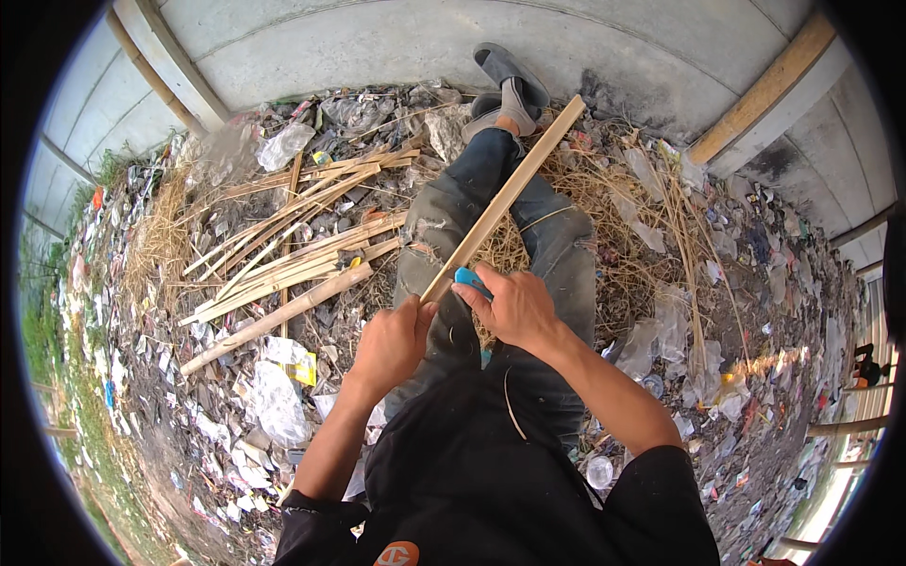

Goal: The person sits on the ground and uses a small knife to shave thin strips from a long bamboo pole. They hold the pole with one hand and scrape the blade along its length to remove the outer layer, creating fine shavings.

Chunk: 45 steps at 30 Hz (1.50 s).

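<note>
A long flat bamboo strip [521, 181] slants across my legs, its far end up by my shoes. My left hand [389, 344] is closed on its near end, thumb along the edge. My right hand [514, 307] grips a small tool with a rounded blue handle [472, 281], set close against the strip just beyond my left thumb. No blade can be made out. Under the strip are my worn, torn jeans [429, 236]. To the left lies a loose pile of split bamboo strips [311, 257], with a thicker bamboo piece [276, 319] at its near side.
Plastic scraps and other litter [278, 406] cover the ground around me. Dry straw and thin fibres [623, 245] lie to the right of my legs. A concrete panel wall [377, 52] rises at my feet, with wooden posts [764, 90] against it.
</note>
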Each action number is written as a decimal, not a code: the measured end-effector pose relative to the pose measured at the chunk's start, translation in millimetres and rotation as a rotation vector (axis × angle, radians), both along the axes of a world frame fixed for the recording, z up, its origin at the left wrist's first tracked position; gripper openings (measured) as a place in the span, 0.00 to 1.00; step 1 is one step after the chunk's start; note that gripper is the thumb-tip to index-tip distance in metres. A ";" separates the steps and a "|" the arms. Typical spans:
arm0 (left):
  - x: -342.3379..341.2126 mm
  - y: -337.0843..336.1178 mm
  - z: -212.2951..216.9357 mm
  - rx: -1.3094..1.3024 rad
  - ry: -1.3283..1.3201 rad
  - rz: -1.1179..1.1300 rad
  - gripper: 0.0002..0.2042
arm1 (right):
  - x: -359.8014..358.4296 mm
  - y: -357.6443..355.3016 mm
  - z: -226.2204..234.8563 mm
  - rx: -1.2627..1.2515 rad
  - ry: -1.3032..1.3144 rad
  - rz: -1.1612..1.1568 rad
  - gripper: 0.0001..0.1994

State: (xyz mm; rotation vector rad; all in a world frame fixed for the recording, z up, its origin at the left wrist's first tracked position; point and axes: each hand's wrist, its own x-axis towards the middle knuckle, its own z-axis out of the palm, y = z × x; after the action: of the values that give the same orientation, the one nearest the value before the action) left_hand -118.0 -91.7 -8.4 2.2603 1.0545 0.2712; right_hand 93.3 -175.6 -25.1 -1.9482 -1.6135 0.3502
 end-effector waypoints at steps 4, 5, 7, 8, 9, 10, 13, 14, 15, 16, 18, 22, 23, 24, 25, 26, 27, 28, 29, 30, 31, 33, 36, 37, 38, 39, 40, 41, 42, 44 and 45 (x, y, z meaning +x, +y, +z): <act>-18.2 4.1 8.9 -0.029 0.051 -0.077 0.18 | 53.9 25.3 -2.6 0.135 0.124 -0.311 0.28; -28.1 0.6 5.9 -0.046 0.070 -0.115 0.18 | 102.0 26.1 -7.0 0.081 0.239 -0.485 0.30; -53.3 -14.9 7.7 -0.056 0.108 -0.143 0.18 | 182.8 3.3 -15.5 0.269 0.205 -0.692 0.30; -60.8 -17.3 8.1 -0.060 0.126 -0.150 0.18 | 209.5 -11.1 -20.6 0.275 0.148 -0.701 0.29; -63.0 -15.8 6.6 -0.083 0.082 -0.107 0.18 | 221.4 -19.2 -25.7 0.272 0.094 -0.704 0.28; -66.4 -17.9 2.2 -0.118 0.042 -0.059 0.18 | 215.4 -23.5 -24.3 0.219 0.133 -0.662 0.28; -57.1 -19.9 -5.2 -0.175 -0.050 0.051 0.17 | 162.5 -31.6 2.4 0.162 0.288 -0.486 0.26; -51.4 -17.4 -7.9 -0.170 -0.071 0.057 0.17 | 137.6 -30.9 6.9 0.163 0.266 -0.388 0.26; -45.0 -15.8 -7.1 -0.166 -0.062 0.066 0.17 | 112.4 -29.5 13.4 0.168 0.248 -0.292 0.25; -38.1 -14.2 -5.2 -0.158 -0.052 0.071 0.17 | 86.2 -28.0 22.9 0.132 0.222 -0.210 0.26; -26.5 -11.8 1.6 -0.141 -0.052 0.066 0.17 | 43.5 -24.4 35.6 0.056 0.168 -0.066 0.27; -12.0 -12.3 5.9 -0.105 -0.078 0.044 0.17 | -14.0 -18.7 31.8 -0.019 0.097 0.073 0.27; -9.8 -14.1 6.6 -0.076 -0.068 0.044 0.17 | -21.6 -16.6 27.7 -0.023 0.076 0.085 0.27; -8.0 -14.9 7.7 -0.046 -0.058 0.044 0.17 | -25.2 -13.9 24.9 -0.027 0.056 0.097 0.27; -7.6 -15.0 8.0 -0.034 -0.047 0.033 0.18 | -25.7 -11.1 23.2 0.020 0.070 0.098 0.26; -7.1 -14.5 8.7 -0.022 -0.035 0.022 0.18 | -23.2 -9.6 21.1 -0.003 0.061 0.074 0.26; -6.8 -14.0 9.5 -0.010 -0.024 0.011 0.18 | -19.4 -7.8 18.8 -0.026 0.051 0.048 0.26; -7.5 -14.0 10.5 -0.019 0.011 0.006 0.18 | -13.4 -5.5 16.1 -0.052 0.042 0.023 0.26; -13.5 -16.7 12.2 -0.028 0.053 0.008 0.17 | 1.8 -0.3 13.8 -0.029 0.063 -0.067 0.26; -19.7 -19.9 12.6 -0.038 0.094 0.009 0.17 | 27.8 6.6 12.2 -0.007 0.083 -0.157 0.26; -28.2 -26.3 11.3 -0.035 0.113 0.006 0.17 | 45.8 8.3 9.2 0.018 0.102 -0.248 0.26; -38.2 -35.6 6.6 -0.031 0.151 -0.021 0.17 | 65.3 -2.1 -6.1 -0.026 0.090 -0.198 0.28; -37.1 -40.5 -1.3 -0.018 0.109 -0.021 0.17 | 63.4 -9.0 -4.2 -0.051 0.070 -0.158 0.29; -32.2 -38.4 -2.0 -0.030 0.098 -0.018 0.17 | 55.4 -11.7 -0.6 -0.028 0.071 -0.158 0.28; -27.2 -37.1 -1.9 -0.047 0.093 -0.010 0.17 | 44.1 -15.0 0.3 -0.009 0.076 -0.153 0.28; -23.9 -37.4 -2.9 -0.064 0.087 -0.002 0.17 | 28.4 -18.3 -0.6 -0.038 0.111 -0.085 0.27; -22.2 -37.0 -3.7 -0.046 0.086 -0.011 0.17 | 9.3 -24.0 3.2 -0.049 0.104 -0.042 0.26; -23.0 -34.4 -3.3 -0.018 0.088 -0.016 0.16 | -1.2 -26.2 6.1 -0.065 0.070 0.008 0.26; -24.2 -31.7 -3.5 0.009 0.089 -0.023 0.16 | -5.5 -26.7 7.9 -0.080 0.034 0.056 0.26; -38.4 -30.9 -5.4 0.030 0.060 -0.031 0.15 | 30.9 -9.2 -6.6 0.047 0.047 -0.141 0.27; -47.5 -33.4 -5.3 0.033 0.079 -0.027 0.15 | 60.1 0.1 -4.1 0.038 0.115 -0.227 0.28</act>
State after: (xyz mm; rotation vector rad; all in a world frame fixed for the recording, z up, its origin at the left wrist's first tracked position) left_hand -165.6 -125.1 -13.7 2.3300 1.0657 0.1905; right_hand 153.3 -175.5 -29.2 -2.0192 -1.3020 0.3311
